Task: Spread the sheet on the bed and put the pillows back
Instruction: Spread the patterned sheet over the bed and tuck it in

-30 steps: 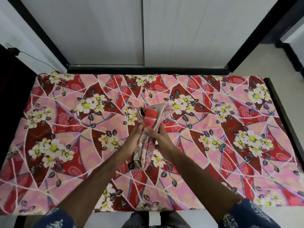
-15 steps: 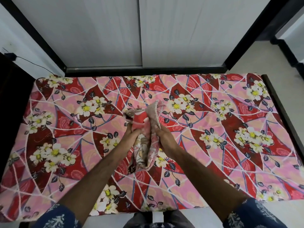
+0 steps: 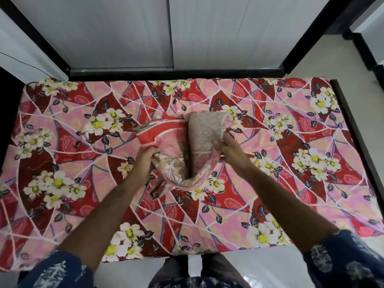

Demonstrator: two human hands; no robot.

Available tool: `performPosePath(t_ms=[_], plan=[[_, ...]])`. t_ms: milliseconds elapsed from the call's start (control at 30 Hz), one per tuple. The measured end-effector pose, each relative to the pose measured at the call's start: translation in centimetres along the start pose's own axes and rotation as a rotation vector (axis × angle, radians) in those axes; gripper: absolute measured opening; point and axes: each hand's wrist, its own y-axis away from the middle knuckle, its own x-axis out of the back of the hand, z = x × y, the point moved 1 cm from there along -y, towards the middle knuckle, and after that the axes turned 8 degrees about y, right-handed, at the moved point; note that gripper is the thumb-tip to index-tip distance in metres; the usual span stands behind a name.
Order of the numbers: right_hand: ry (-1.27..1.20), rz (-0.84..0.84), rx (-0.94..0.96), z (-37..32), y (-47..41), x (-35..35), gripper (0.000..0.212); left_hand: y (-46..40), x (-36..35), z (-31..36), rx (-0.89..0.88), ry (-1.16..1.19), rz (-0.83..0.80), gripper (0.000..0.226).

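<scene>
A folded sheet point(image 3: 204, 132), pink and red with a pale beige reverse, hangs bunched above the middle of the bed. My left hand point(image 3: 145, 161) grips its red and pink left part. My right hand point(image 3: 230, 149) grips the beige right fold at its lower edge. The two halves are spread apart, with a loose fold sagging between my hands. The bed point(image 3: 62, 154) below is covered by a red and pink floral cloth with white flowers. No pillows are in view.
White cupboard doors point(image 3: 170, 32) in a black frame stand behind the bed's far edge. A dark bed rail point(image 3: 353, 125) runs along the right side, with pale floor point(image 3: 357, 65) beyond it. My legs stand at the near edge.
My hands have moved apart, left hand to the left and right hand to the right. The bundle, narrow and held together before, has opened into two folds.
</scene>
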Motion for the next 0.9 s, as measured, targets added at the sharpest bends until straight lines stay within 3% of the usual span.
performPosePath(t_ms=[100,167,233,367,467,533,633,733,800,900], plan=[[0.147,-0.086,0.101,-1.3,1.0,-4.3,0.033,0.5,-3.1,1.2,-0.021,0.106,0.003,0.025],[0.13,-0.176,0.102,-2.2,1.8,-6.1,0.054,0.8,-3.8,2.5,0.007,0.181,0.01,0.019],[0.101,-0.286,0.095,-3.1,2.2,-6.5,0.078,0.8,-3.6,3.5,0.064,0.21,0.01,0.019],[0.135,-0.541,0.174,-4.2,2.9,-5.9,0.102,1.0,-3.1,4.3,0.093,0.25,0.033,0.023],[0.264,-0.599,0.252,-3.4,3.6,-5.8,0.126,1.5,-3.2,5.1,0.084,0.306,0.054,0.027],[0.342,-0.495,0.334,-2.6,3.7,-6.0,0.115,1.9,-3.2,5.3,0.083,0.343,0.038,0.028],[0.281,-0.281,0.354,-2.3,3.4,-6.3,0.068,2.2,-3.4,4.9,0.093,0.353,0.032,0.031],[0.175,-0.189,0.247,-3.3,2.9,-6.5,0.021,3.6,-4.4,4.6,0.112,0.381,-0.169,0.057],[0.091,-0.091,0.22,-3.9,2.5,-6.6,0.018,4.7,-4.8,5.0,0.146,0.289,-0.306,0.084],[0.017,-0.03,0.19,-3.7,2.1,-6.3,0.023,4.3,-3.4,4.5,0.192,0.014,-0.312,0.118]])
